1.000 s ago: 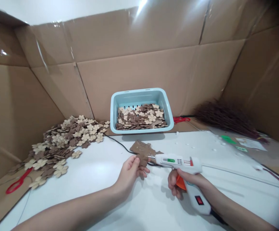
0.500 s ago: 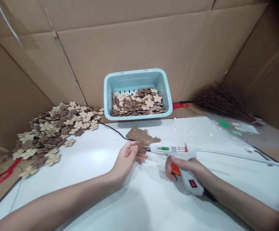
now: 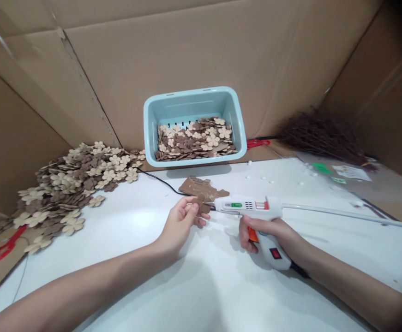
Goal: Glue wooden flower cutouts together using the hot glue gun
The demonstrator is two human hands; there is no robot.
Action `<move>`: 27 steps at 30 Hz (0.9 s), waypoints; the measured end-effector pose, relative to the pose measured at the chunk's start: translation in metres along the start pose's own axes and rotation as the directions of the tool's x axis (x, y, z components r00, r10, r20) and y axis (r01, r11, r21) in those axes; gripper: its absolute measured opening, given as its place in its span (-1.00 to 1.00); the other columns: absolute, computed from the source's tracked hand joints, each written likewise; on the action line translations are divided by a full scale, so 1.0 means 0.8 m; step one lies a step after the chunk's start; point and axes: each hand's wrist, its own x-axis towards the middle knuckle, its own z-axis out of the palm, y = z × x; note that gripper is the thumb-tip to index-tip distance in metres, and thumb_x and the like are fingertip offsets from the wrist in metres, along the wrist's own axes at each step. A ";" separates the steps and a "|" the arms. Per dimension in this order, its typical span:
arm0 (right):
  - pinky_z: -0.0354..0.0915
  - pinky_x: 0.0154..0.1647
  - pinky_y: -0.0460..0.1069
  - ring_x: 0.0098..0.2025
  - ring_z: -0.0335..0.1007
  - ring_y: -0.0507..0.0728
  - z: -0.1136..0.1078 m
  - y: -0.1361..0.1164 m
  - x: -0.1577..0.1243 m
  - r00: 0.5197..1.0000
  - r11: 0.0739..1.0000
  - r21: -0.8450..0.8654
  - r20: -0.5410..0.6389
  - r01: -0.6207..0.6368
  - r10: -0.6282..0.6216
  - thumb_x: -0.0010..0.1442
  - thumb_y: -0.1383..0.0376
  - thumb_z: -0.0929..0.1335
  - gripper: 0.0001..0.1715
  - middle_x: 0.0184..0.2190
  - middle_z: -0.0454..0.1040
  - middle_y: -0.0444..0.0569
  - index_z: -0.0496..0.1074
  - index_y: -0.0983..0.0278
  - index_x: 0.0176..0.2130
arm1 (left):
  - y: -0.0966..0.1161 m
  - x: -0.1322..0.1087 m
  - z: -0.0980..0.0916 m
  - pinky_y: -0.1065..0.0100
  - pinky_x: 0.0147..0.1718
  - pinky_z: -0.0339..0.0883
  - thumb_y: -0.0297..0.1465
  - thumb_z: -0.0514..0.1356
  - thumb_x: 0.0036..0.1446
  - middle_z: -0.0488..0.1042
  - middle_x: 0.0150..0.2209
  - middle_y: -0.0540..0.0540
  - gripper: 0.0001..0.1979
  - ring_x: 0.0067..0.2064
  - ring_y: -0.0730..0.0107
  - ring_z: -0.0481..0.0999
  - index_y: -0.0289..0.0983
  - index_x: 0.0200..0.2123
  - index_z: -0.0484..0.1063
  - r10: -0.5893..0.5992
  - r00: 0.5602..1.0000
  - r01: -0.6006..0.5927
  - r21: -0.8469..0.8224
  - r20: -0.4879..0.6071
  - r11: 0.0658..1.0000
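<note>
Between the thumb and fingers of my left hand (image 3: pixel 183 220) is a brown flower cutout (image 3: pixel 203 205), held just above the white table (image 3: pixel 128 281). My right hand (image 3: pixel 266 233) grips a white hot glue gun (image 3: pixel 249 206) by its handle, fingers at the orange trigger (image 3: pixel 253 234). The gun's metal nozzle points left and meets the flower's right edge; whether they touch I cannot tell. A long clear glue stick (image 3: pixel 346 216) juts from the gun's back end. Just beyond the nozzle lies a torn cardboard scrap (image 3: pixel 201 186) with glue on it.
A light blue basket (image 3: pixel 194 163) with brown and cream flower cutouts stands at the back. At left is a heap of such flowers (image 3: pixel 79 175), with red scissors (image 3: pixel 5 251) beside it. Dark dried twigs (image 3: pixel 325 138) lie back right. Cardboard walls (image 3: pixel 187 50) surround the table.
The view has shifted slightly, so most things sit a little higher and further left. The brown flower is turned more upright in my left hand. Both hands keep their holds.
</note>
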 end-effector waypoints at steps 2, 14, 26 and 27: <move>0.16 -0.59 -0.07 -0.61 0.29 0.04 0.001 -0.001 0.000 1.000 1.000 -0.011 -0.007 0.006 -0.006 0.07 0.02 0.37 -0.49 -0.68 0.46 -0.01 0.49 0.35 -0.65 | -0.001 0.000 -0.001 0.31 -0.32 0.31 -0.28 0.15 0.18 0.53 -0.38 -0.13 -0.73 -0.33 0.34 0.49 -0.32 -0.13 0.33 -0.004 1.000 0.004 0.007 0.004 1.000; 0.10 -0.62 -0.06 -0.64 0.22 0.03 0.000 -0.003 -0.002 1.000 0.998 -0.067 -0.008 0.010 -0.011 0.08 0.01 0.35 -0.48 -0.72 0.40 -0.04 0.43 0.32 -0.68 | 0.000 -0.001 -0.001 0.30 -0.31 0.30 -0.28 0.16 0.17 0.52 -0.42 -0.12 -0.74 -0.33 0.32 0.49 -0.33 -0.14 0.35 -0.003 1.000 0.003 0.002 -0.001 1.000; 0.07 -0.60 -0.05 -0.64 0.20 0.04 0.000 -0.005 -0.005 1.000 0.994 -0.112 -0.026 -0.002 -0.001 0.08 0.01 0.34 -0.47 -0.73 0.39 -0.04 0.41 0.30 -0.71 | 0.002 -0.001 0.000 0.34 -0.34 0.30 -0.27 0.19 0.15 0.53 -0.38 -0.13 -0.75 -0.36 0.36 0.49 -0.33 -0.20 0.36 0.004 1.000 -0.004 -0.020 -0.015 1.000; 0.07 -0.59 -0.05 -0.64 0.20 0.04 0.000 -0.005 -0.005 1.000 0.993 -0.115 -0.026 -0.002 -0.001 0.08 0.01 0.33 -0.47 -0.73 0.39 -0.04 0.41 0.30 -0.71 | 0.002 -0.001 0.000 0.34 -0.33 0.30 -0.28 0.18 0.15 0.53 -0.38 -0.12 -0.76 -0.37 0.37 0.49 -0.33 -0.20 0.36 0.003 1.000 -0.003 -0.020 -0.018 1.000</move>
